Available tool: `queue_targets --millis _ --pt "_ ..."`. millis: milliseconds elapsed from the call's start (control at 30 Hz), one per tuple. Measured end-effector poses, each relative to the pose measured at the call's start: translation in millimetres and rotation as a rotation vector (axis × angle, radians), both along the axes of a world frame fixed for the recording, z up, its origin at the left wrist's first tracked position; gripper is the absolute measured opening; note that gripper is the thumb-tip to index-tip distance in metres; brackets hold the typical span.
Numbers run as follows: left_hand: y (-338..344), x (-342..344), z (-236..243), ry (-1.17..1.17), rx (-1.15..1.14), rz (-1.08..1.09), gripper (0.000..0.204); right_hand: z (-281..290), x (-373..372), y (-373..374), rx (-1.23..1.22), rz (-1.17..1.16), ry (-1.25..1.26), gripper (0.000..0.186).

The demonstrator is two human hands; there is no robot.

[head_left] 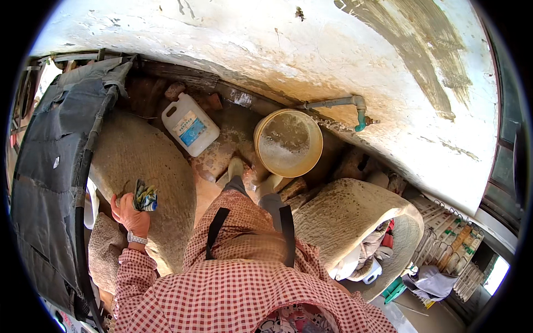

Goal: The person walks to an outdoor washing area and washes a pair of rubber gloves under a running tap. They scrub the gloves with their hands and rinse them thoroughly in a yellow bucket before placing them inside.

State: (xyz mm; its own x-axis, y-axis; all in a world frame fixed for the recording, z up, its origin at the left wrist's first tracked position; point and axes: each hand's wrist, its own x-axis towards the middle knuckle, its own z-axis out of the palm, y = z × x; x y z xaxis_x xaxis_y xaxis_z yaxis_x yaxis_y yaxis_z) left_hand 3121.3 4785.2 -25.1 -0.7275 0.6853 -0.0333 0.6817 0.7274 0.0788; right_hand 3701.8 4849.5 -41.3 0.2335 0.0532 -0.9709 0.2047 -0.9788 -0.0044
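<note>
Fig. Head view, looking down; items listed L to R.

(a) Far L: dark grey padded cover (50,161) draped over a frame, w/ a black hose (83,222) running down its edge.

(b) Left hand (131,213), wristwatch on the wrist, red-and-white checked sleeve (133,277). Hand is closed around a crumpled multicolour wrapper (145,197), a scrunched foil or plastic piece; exact kind unclear. Wrapper sits at the fingertips, held just above the large rounded stone slab (150,166), near the slab's L-centre. Hand appears to rest on or just over the stone; contact cannot be confirmed.

(c) Upper centre-L: white plastic jug (190,129) w/ blue label, lying tilted on the wet ground beside the slab.

(d) Centre: person's feet in pale boots (236,169), dark trousers, checked smock.

(e) Centre-R: yellow bucket (288,142) holding cloudy, foamy water, directly below a wall tap (360,114) on a grey pipe.

(f) R: second stone slab (344,213), curved, w/ cloths tucked beneath; wire rack (449,238) of bottles at far R.

Right hand: not in view, so state cannot be told.

Step judged: wrapper already gripped, work at the L slab in hand. Next move likely calls for a firm pinch so the light, crumpled piece does not slip, plus steady footing on the wet ground.
</note>
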Motion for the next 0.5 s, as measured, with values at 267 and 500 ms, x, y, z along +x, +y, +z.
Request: queue_targets --millis 267,500 --pt "-9 -5 -6 -0.094 -0.007 0.016 0.034 109 50 0 -0.164 -0.34 0.024 0.02" --pt "5 -6 6 0.036 -0.025 -0.11 0.029 90 29 160 0.316 0.041 -0.119 0.022"
